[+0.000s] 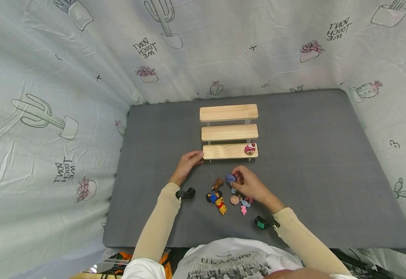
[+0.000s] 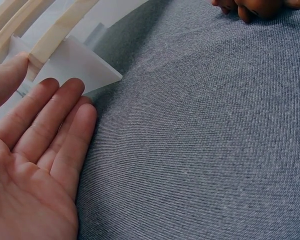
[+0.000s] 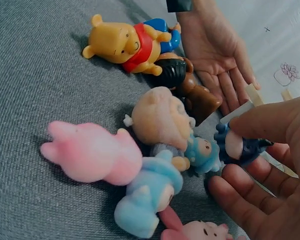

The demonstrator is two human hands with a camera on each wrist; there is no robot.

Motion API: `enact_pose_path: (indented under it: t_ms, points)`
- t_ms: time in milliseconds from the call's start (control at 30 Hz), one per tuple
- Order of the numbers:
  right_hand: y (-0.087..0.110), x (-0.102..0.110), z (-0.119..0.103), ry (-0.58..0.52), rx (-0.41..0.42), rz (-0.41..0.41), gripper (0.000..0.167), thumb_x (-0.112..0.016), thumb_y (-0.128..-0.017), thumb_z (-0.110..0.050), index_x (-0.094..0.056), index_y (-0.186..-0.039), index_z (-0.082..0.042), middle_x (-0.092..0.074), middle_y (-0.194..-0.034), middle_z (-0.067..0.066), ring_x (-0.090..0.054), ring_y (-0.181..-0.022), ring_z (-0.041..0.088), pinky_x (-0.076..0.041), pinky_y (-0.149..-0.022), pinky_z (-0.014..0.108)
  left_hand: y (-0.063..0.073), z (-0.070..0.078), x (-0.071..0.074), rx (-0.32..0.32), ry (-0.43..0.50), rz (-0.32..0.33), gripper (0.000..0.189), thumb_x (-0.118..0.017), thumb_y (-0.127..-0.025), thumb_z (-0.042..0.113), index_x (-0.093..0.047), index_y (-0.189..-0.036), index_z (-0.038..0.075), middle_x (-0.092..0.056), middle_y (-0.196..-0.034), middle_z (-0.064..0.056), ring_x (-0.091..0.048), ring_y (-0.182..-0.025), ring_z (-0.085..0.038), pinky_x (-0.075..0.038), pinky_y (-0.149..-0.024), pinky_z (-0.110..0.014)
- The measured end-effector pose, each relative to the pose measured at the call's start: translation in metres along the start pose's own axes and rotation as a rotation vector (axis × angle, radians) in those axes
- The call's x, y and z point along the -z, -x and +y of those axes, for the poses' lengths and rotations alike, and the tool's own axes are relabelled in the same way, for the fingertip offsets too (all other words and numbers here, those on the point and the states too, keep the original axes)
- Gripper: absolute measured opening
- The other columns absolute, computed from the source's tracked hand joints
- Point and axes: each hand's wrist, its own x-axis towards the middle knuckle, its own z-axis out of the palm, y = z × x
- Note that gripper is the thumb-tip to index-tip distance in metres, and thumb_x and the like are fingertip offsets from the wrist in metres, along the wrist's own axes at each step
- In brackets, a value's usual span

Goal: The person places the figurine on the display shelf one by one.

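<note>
In the head view, the bear is yellow and red; the figurine at its twelve o'clock is brown. Towards nine o'clock, the pale curtain is cactus-patterned.

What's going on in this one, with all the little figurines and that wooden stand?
A person's right hand holds a dark blue figurine between its fingers, in front of the stepped wooden stand. The left hand touches the left end of the stand's front board. One red-and-white figurine sits on that board's right end. Others, including a yellow bear in red and a pink figurine, lie on the gray table nearer the person.
</note>
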Motion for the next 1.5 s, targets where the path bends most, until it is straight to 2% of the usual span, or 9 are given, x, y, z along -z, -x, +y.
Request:
enact_pose_path:
  t_ms: [133,300,500,900,1100,1167,1367,1500]
  points:
    - [0.0006,-0.0004,0.0014,0.015,0.012,-0.007,0.032,-0.075,-0.091,-0.008,-0.06,-0.118,-0.005,-0.058,-0.094,0.005,-0.054,-0.08,0.013,-0.048,-0.064,0.022,-0.0005,-0.0011,0.0004,-0.005,0.013,-0.005,0.035,-0.064,-0.101,0.017,-0.065,-0.127,-0.006,-0.069,-0.118,-0.009,-0.067,-0.098,-0.005,-0.06,-0.098,-0.03]
    - [0.0007,0.0013,0.0012,0.071,0.035,-0.018,0.033,-0.072,-0.094,-0.013,-0.067,-0.126,-0.007,-0.059,-0.097,0.004,-0.053,-0.081,0.01,-0.048,-0.065,0.021,0.0009,0.0026,0.0004,0.004,0.012,-0.018,0.037,-0.064,-0.101,0.018,-0.063,-0.13,-0.006,-0.067,-0.126,-0.017,-0.067,-0.1,-0.005,-0.06,-0.1,-0.031]
    - [0.0001,0.0034,-0.002,0.114,0.019,0.014,0.032,-0.072,-0.096,-0.017,-0.069,-0.125,-0.005,-0.061,-0.093,0.002,-0.052,-0.078,0.01,-0.046,-0.063,0.02,-0.0003,-0.0002,0.0002,0.004,0.005,-0.011,0.037,-0.063,-0.102,0.019,-0.063,-0.13,-0.005,-0.066,-0.129,-0.018,-0.067,-0.101,-0.007,-0.059,-0.1,-0.032]
    - [-0.0016,0.0024,-0.0016,0.151,-0.019,0.063,0.032,-0.074,-0.094,-0.025,-0.072,-0.119,-0.004,-0.065,-0.091,0.001,-0.056,-0.078,0.011,-0.049,-0.065,0.022,0.0001,-0.0003,0.0002,0.009,-0.002,-0.008,0.038,-0.064,-0.101,0.02,-0.063,-0.13,-0.005,-0.066,-0.127,-0.016,-0.067,-0.1,-0.007,-0.06,-0.099,-0.032]
    - [-0.0021,0.0011,0.0005,0.158,-0.018,0.022,0.039,-0.074,-0.094,-0.029,-0.07,-0.125,-0.005,-0.065,-0.095,0.002,-0.057,-0.081,0.01,-0.05,-0.067,0.023,-0.0009,-0.0016,0.0007,0.007,0.0,-0.005,0.037,-0.064,-0.101,0.019,-0.063,-0.13,-0.005,-0.065,-0.129,-0.019,-0.067,-0.102,-0.008,-0.06,-0.099,-0.032]
    - [-0.0019,0.0004,0.0016,0.166,-0.006,0.015,0.038,-0.073,-0.095,-0.029,-0.07,-0.125,-0.006,-0.065,-0.096,0.001,-0.057,-0.082,0.009,-0.05,-0.067,0.023,-0.0009,-0.0016,0.0006,0.01,0.001,-0.005,0.037,-0.064,-0.101,0.019,-0.063,-0.13,-0.005,-0.065,-0.13,-0.019,-0.067,-0.102,-0.008,-0.06,-0.1,-0.032]
    - [-0.0028,0.0019,0.002,0.153,0.05,0.067,0.028,-0.071,-0.096,-0.023,-0.073,-0.12,-0.009,-0.065,-0.093,-0.001,-0.053,-0.077,0.009,-0.046,-0.063,0.021,-0.0008,-0.0015,0.0009,0.007,-0.005,-0.01,0.038,-0.064,-0.101,0.021,-0.064,-0.13,-0.004,-0.065,-0.13,-0.019,-0.067,-0.103,-0.009,-0.059,-0.1,-0.032]
    - [-0.0045,0.0024,0.0003,0.16,0.057,0.014,0.034,-0.07,-0.097,-0.023,-0.069,-0.128,-0.009,-0.062,-0.092,-0.001,-0.05,-0.075,0.009,-0.043,-0.061,0.021,-0.0011,-0.0015,0.0012,0.004,-0.007,-0.014,0.037,-0.064,-0.102,0.021,-0.063,-0.13,-0.004,-0.065,-0.13,-0.019,-0.067,-0.103,-0.009,-0.06,-0.1,-0.032]
